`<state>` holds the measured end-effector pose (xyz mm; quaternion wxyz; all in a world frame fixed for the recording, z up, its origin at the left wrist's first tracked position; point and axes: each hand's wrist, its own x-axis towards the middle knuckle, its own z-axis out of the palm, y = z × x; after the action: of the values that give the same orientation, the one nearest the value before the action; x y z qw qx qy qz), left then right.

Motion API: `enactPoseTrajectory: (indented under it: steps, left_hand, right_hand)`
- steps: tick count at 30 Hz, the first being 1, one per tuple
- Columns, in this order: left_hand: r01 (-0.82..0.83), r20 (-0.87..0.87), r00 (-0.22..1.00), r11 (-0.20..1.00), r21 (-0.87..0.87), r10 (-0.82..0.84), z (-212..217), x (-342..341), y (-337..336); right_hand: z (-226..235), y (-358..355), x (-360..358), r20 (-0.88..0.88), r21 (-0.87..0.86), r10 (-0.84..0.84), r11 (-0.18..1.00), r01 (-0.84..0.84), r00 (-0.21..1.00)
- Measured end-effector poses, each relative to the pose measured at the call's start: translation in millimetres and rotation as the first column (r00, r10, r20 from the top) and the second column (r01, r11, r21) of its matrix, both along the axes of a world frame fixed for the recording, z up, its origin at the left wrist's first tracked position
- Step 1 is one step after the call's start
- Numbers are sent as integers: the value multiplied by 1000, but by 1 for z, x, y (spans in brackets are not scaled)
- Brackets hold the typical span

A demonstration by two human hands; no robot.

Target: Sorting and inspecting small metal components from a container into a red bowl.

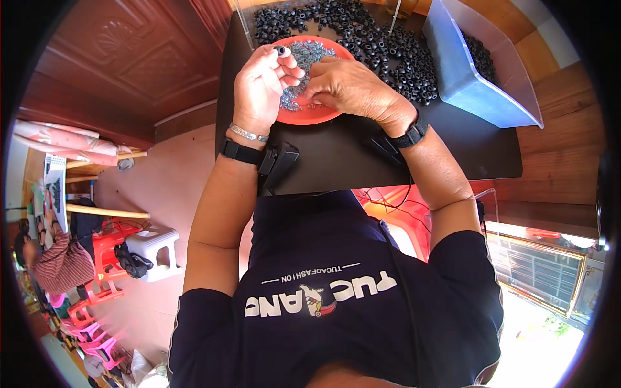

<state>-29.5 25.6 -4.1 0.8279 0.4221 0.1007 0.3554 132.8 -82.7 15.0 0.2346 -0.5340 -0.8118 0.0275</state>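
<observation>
A black table [336,161] carries a blue bin [462,77] right of the red plate [310,115]. Over the plate, the right hand [352,87] curls into grey washers [310,55]; the left hand [262,84] pinches a black ring [281,50].

red dish [323,115]: smooth plastic | small silvery bits [309,55]: probably metal, shiny | black rings [388,45]: matt | tabletop [453,149]: matt black
</observation>
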Motion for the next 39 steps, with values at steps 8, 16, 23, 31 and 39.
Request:
enactPoseTrajectory:
  steps: [8, 16, 23, 31, 39]
  left_hand:
    - [5, -36, 999, 1000, 28, -4, 0, 2, -1]
    - [46, -15, 999, 999, -27, -47, -3, 3, -5]
    - [108, -51, 993, 992, 63, -105, -5, 8, -16]
    - [146, -132, 983, 982, 119, -130, -3, 9, -17]
    - [195, -74, 978, 981, -13, -195, -7, 8, -17]
  right_hand:
    - [-5, 5, -5, 57, -52, -27, 998, 30, 998]
    - [-8, 14, 23, -739, -396, -276, 916, -65, 614]
    - [-11, 16, 27, -882, -274, -185, 950, -152, 433]
    - [0, 11, 18, -815, -102, -80, 995, -6, 574]
    - [4, 6, 10, -742, -163, -137, 986, 21, 656]
